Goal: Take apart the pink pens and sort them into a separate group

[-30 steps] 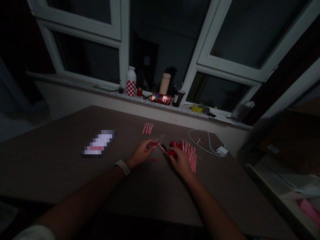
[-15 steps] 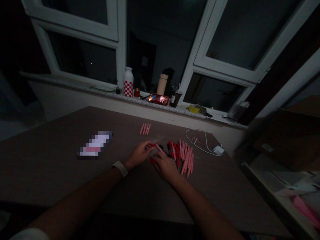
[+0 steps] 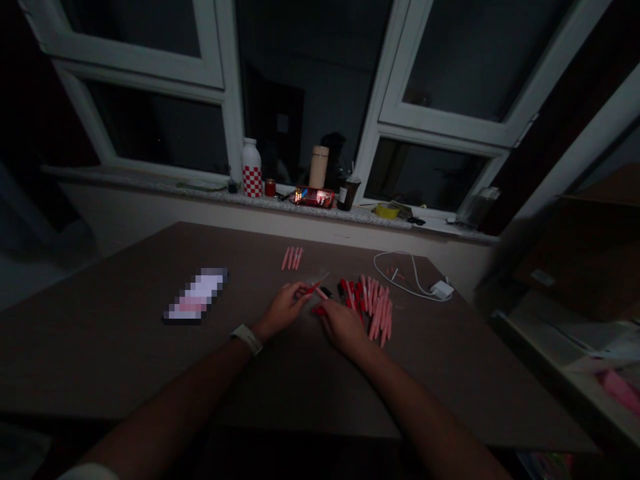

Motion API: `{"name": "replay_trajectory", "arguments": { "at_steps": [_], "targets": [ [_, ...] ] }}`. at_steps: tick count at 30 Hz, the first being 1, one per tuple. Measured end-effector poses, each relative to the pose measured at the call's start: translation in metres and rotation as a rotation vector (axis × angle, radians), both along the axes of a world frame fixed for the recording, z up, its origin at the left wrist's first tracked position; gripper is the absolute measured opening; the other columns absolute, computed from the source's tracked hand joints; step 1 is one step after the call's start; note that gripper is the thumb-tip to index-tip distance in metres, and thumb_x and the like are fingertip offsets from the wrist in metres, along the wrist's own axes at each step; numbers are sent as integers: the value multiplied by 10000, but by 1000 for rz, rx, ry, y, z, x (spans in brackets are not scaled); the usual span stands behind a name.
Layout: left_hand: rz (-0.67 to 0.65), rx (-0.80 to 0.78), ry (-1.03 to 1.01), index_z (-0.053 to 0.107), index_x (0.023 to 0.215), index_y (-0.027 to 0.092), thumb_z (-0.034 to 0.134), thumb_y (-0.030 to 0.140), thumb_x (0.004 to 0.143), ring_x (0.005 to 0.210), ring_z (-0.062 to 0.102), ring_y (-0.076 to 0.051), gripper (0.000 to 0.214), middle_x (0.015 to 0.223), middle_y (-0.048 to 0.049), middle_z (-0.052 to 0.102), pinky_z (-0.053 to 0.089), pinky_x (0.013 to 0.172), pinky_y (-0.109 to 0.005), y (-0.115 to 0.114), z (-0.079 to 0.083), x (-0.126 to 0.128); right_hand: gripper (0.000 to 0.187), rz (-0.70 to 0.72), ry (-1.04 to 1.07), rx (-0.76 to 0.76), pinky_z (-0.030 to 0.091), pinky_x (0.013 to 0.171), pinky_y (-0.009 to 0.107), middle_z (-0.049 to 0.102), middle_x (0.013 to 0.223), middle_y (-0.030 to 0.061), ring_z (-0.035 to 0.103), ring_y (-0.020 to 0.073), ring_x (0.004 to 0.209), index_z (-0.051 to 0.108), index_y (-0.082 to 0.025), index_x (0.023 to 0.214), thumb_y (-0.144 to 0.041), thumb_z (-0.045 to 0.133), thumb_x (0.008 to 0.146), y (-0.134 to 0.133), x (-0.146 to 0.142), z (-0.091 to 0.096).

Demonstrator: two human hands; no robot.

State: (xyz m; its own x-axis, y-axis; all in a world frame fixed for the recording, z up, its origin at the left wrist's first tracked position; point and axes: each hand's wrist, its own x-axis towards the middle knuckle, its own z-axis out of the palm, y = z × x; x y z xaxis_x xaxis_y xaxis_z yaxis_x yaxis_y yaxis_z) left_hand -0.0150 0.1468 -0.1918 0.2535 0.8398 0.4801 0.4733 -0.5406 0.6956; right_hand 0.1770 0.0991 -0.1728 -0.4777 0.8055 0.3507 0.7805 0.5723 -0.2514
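Observation:
My left hand [image 3: 284, 308], with a watch on its wrist, is pinched on a thin red and pale stick-like piece [image 3: 317, 283] that points up and to the right. My right hand [image 3: 343, 325] rests on the brown table [image 3: 150, 360] with its fingers curled over a small red piece [image 3: 317, 311] by the fingertips. Just right of it lies a heap of several pink and red pen-like pieces [image 3: 371, 303]. Three pink ones [image 3: 292, 258] lie side by side farther back.
A blurred-out flat object [image 3: 196, 304] lies left on the table. A white cable with a charger block [image 3: 440, 289] lies at the back right. The windowsill holds a red-checked bottle [image 3: 251, 168], a tan flask [image 3: 319, 167], a dark cup [image 3: 347, 195] and small items.
My right hand has moved left from the heap toward my left hand, down onto the small red piece. My left hand has kept its hold. The view shifted slightly.

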Motion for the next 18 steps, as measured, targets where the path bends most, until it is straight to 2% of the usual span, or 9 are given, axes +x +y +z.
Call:
{"name": "replay_trajectory", "arguments": {
  "at_steps": [2, 6, 10, 18],
  "targets": [
    [3, -21, -6, 614, 1045, 181, 521, 342, 904, 923, 598, -199, 233, 984, -68, 635, 482, 828, -338, 0, -1, 0, 285, -72, 126, 22, 499, 850, 325, 694, 1086, 94, 647, 219, 998, 620, -188, 1155, -173, 478, 908, 6, 13, 1],
    [-9, -50, 9, 587, 1048, 186, 498, 320, 919, 914, 608, -193, 206, 981, -64, 646, 480, 821, -335, -1, 0, 0, 434, -112, 326, 122, 442, 985, 372, 629, 1264, 73, 583, 213, 1142, 559, -220, 1302, -134, 450, 891, 21, 43, 0],
    [-20, -37, 65, 587, 1056, 186, 501, 319, 922, 921, 614, -194, 208, 989, -67, 643, 473, 803, -319, -5, 5, 0, 380, -178, 302, 105, 446, 964, 379, 673, 1176, 70, 602, 225, 1097, 647, -225, 1198, -141, 479, 868, 29, 55, -2],
    [-29, -33, 90, 588, 1044, 187, 489, 317, 932, 936, 624, -196, 198, 966, -67, 652, 469, 842, -331, -5, 6, 0, 275, -246, 190, 55, 472, 796, 298, 727, 1024, 66, 667, 235, 928, 689, -225, 1075, -202, 594, 818, 23, 49, 3]
  ]
}}
